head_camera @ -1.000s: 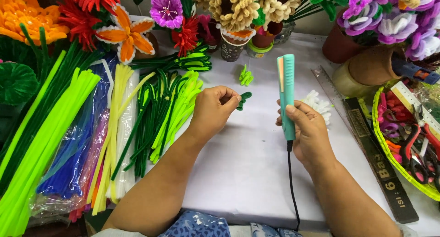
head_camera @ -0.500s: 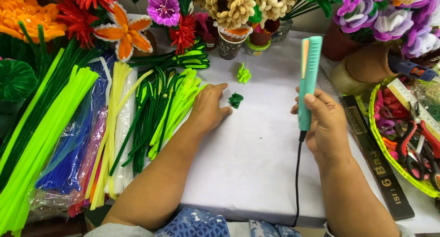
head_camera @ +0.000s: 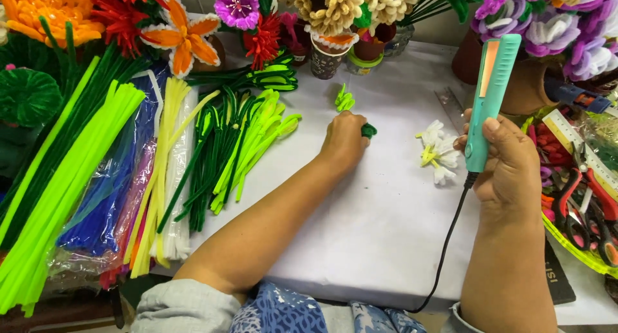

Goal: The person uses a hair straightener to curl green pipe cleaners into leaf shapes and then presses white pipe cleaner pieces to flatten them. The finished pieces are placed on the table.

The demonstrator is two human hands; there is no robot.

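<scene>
My right hand (head_camera: 508, 162) grips a teal flat iron (head_camera: 490, 95) upright over the right side of the white table (head_camera: 386, 223), its black cord (head_camera: 447, 243) hanging down. My left hand (head_camera: 344, 140) rests knuckles-up on the table, fingers curled at a small dark green pipe-cleaner piece (head_camera: 369, 131). A light green pipe-cleaner piece (head_camera: 344, 101) lies just beyond that hand. A small white and yellow pipe-cleaner flower (head_camera: 438, 154) lies between my two hands.
Bundles of green, yellow, blue and white pipe cleaners (head_camera: 129, 172) cover the left side. Pipe-cleaner flowers in pots (head_camera: 335, 11) line the back. A yellow-rimmed basket (head_camera: 579, 249) with red-handled pliers (head_camera: 582, 194) and a ruler (head_camera: 579, 146) sits at the right.
My right hand has carried the flat iron rightwards and upwards. My left hand set the dark green piece down, then moved forward to it again. The white flower came into sight.
</scene>
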